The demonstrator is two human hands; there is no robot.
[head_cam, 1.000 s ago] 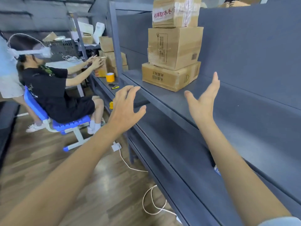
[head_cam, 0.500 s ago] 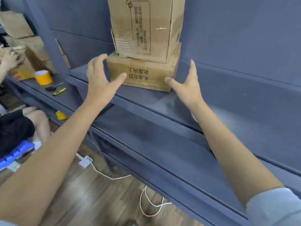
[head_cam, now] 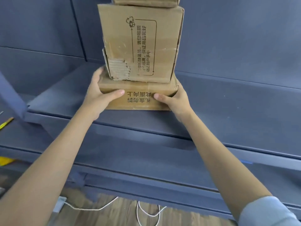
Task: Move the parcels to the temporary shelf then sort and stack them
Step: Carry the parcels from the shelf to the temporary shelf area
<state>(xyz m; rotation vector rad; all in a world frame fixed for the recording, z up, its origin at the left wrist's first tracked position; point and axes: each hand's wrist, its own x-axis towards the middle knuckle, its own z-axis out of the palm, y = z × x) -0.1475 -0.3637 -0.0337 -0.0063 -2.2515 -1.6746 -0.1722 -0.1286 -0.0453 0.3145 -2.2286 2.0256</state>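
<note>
A stack of cardboard parcels stands on the grey-blue shelf (head_cam: 228, 101). The flat bottom box (head_cam: 138, 99) carries printed black characters on its front. A taller box (head_cam: 140, 43) with a torn lower left corner rests on it, and the edge of a third box (head_cam: 145, 1) shows at the top of the frame. My left hand (head_cam: 99, 95) clasps the bottom box's left end, thumb across the front face. My right hand (head_cam: 174, 98) clasps its right end the same way. The fingers of both hands are hidden behind the box's sides.
A lower shelf level (head_cam: 146, 154) runs below my forearms. White cables (head_cam: 146, 212) lie on the wooden floor under the rack. A shelf post (head_cam: 11, 95) rises at the left, with a yellow tool (head_cam: 5, 123) beside it.
Both hands went from open in the air in front of the stack to gripping the two ends of the bottom box. The camera has come much closer to the shelf.
</note>
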